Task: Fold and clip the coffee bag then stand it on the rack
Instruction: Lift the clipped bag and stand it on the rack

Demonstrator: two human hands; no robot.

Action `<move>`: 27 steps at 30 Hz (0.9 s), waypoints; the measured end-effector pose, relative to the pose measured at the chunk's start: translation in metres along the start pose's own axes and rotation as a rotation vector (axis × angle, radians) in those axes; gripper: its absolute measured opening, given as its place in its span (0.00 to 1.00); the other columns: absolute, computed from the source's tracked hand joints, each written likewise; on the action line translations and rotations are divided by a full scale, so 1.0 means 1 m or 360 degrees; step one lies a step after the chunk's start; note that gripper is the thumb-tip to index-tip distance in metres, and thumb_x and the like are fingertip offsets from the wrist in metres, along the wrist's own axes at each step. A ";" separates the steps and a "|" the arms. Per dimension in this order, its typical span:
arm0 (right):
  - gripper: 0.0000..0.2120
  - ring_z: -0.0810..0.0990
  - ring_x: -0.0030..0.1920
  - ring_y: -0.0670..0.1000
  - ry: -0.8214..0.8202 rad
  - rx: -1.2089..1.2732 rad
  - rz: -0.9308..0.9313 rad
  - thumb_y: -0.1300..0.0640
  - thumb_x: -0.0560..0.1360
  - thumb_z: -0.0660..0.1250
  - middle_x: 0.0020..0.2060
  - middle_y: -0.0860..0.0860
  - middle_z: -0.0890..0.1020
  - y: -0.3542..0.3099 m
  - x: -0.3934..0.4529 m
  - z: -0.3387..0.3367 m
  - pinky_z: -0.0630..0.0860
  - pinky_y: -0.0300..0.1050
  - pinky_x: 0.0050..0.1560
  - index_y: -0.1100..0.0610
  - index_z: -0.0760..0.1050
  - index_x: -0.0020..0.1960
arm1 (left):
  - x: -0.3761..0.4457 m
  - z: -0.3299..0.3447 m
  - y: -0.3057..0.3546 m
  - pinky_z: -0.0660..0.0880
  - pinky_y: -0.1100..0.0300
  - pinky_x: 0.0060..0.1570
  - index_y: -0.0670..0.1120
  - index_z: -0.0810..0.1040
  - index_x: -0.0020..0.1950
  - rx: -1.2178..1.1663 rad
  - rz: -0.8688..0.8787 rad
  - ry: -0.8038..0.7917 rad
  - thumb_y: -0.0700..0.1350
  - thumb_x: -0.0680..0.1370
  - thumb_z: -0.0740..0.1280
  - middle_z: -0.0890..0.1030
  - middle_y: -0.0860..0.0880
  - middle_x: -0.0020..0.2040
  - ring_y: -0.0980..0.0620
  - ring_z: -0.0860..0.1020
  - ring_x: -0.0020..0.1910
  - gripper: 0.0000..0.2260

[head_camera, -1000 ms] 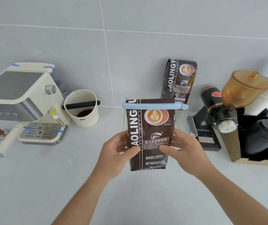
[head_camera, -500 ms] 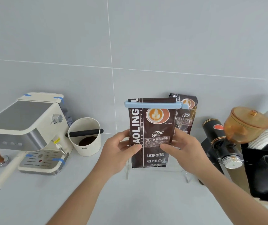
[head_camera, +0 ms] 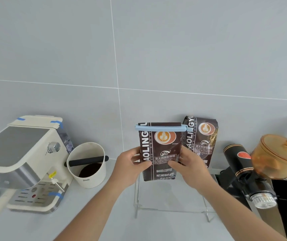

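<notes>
A dark brown coffee bag [head_camera: 160, 153] is upright in front of me, its folded top held by a light blue clip [head_camera: 160, 128]. My left hand [head_camera: 130, 164] grips its left edge and my right hand [head_camera: 189, 167] grips its right edge, thumbs on the front. The bag's bottom is over the back of a clear acrylic rack [head_camera: 172, 208] on the counter; I cannot tell whether it touches the rack. A second, unclipped coffee bag [head_camera: 203, 141] stands on the rack just behind and to the right.
A cream espresso machine [head_camera: 22, 159] stands at the left, with a cream knock box [head_camera: 88, 166] beside it. A black grinder with an amber hopper [head_camera: 261, 167] is at the right. The grey tiled wall is close behind.
Both hands have carried the clipped bag away from me, to over the rack and next to the second bag. The camera has tilted up and come closer.
</notes>
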State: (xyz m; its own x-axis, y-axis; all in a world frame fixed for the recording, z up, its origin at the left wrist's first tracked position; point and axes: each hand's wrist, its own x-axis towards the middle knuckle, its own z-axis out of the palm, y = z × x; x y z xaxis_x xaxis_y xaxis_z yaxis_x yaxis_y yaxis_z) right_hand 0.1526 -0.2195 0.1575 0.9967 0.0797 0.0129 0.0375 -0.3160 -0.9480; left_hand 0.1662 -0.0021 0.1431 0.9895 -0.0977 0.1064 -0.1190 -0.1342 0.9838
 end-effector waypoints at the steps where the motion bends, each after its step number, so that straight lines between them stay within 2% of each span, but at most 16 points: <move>1: 0.23 0.82 0.56 0.47 0.0022 0.0024 0.0004 0.66 0.72 0.70 0.54 0.43 0.85 0.004 0.004 0.003 0.80 0.51 0.57 0.46 0.76 0.62 | 0.005 0.000 -0.003 0.80 0.62 0.45 0.64 0.82 0.48 0.0006 -0.0010 0.0008 0.43 0.66 0.74 0.86 0.59 0.48 0.56 0.84 0.48 0.17; 3: 0.25 0.81 0.58 0.47 0.0054 0.0043 0.0011 0.67 0.72 0.69 0.56 0.44 0.84 0.011 0.013 0.008 0.76 0.55 0.62 0.45 0.75 0.64 | 0.014 0.000 -0.009 0.80 0.64 0.45 0.65 0.82 0.48 0.0008 -0.0024 0.0018 0.43 0.66 0.73 0.86 0.60 0.48 0.57 0.84 0.48 0.18; 6: 0.28 0.79 0.61 0.46 0.0075 0.0064 0.0035 0.66 0.72 0.69 0.58 0.43 0.83 0.018 0.025 0.013 0.74 0.57 0.65 0.41 0.73 0.65 | 0.026 0.001 -0.015 0.79 0.63 0.46 0.66 0.81 0.47 0.0041 -0.0034 0.0022 0.43 0.66 0.73 0.86 0.61 0.48 0.58 0.84 0.48 0.18; 9: 0.28 0.79 0.60 0.44 0.0102 0.0046 0.0057 0.64 0.73 0.70 0.57 0.40 0.84 0.022 0.040 0.016 0.74 0.56 0.65 0.38 0.72 0.65 | 0.040 0.001 -0.022 0.81 0.58 0.50 0.65 0.81 0.49 0.0092 -0.0041 0.0028 0.44 0.66 0.73 0.86 0.60 0.48 0.57 0.84 0.48 0.17; 14: 0.29 0.79 0.59 0.40 0.0170 0.0028 0.0083 0.63 0.73 0.69 0.55 0.37 0.83 0.033 0.048 0.023 0.74 0.51 0.65 0.34 0.71 0.64 | 0.052 0.005 -0.037 0.80 0.52 0.54 0.56 0.80 0.55 0.0139 -0.0047 0.0033 0.42 0.68 0.72 0.86 0.56 0.50 0.55 0.83 0.50 0.17; 18: 0.29 0.77 0.60 0.38 0.0243 0.0035 0.0069 0.62 0.74 0.69 0.57 0.34 0.82 0.043 0.048 0.027 0.74 0.43 0.62 0.34 0.69 0.65 | 0.055 0.007 -0.047 0.80 0.60 0.53 0.58 0.78 0.58 0.0131 -0.0034 0.0050 0.41 0.71 0.72 0.85 0.59 0.52 0.59 0.82 0.53 0.19; 21: 0.28 0.77 0.60 0.37 0.0286 0.0033 0.0064 0.62 0.74 0.69 0.55 0.34 0.82 0.047 0.046 0.032 0.75 0.29 0.52 0.32 0.70 0.62 | 0.054 0.007 -0.053 0.80 0.64 0.52 0.55 0.78 0.60 0.0091 -0.0049 0.0059 0.41 0.72 0.72 0.84 0.62 0.53 0.61 0.81 0.55 0.18; 24: 0.27 0.77 0.60 0.37 0.0313 0.0033 0.0071 0.63 0.75 0.68 0.56 0.35 0.82 0.046 0.048 0.034 0.73 0.30 0.53 0.33 0.70 0.62 | 0.058 0.007 -0.055 0.80 0.65 0.49 0.53 0.79 0.60 0.0104 -0.0031 0.0069 0.41 0.72 0.72 0.85 0.61 0.52 0.60 0.81 0.54 0.17; 27: 0.28 0.76 0.57 0.30 0.0345 -0.0033 0.0099 0.60 0.75 0.67 0.53 0.28 0.81 0.038 0.053 0.035 0.71 0.29 0.50 0.26 0.69 0.56 | 0.067 0.007 -0.050 0.79 0.67 0.46 0.54 0.79 0.58 0.0121 -0.0025 0.0078 0.40 0.73 0.72 0.85 0.59 0.51 0.60 0.82 0.52 0.16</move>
State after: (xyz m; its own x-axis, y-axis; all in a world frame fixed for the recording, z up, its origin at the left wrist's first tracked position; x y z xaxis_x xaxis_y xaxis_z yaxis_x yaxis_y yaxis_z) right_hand 0.2042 -0.1941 0.1108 0.9892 -0.1448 0.0246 -0.0254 -0.3335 -0.9424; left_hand 0.2377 -0.0086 0.1001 0.9939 -0.0472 0.0999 -0.1077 -0.2101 0.9717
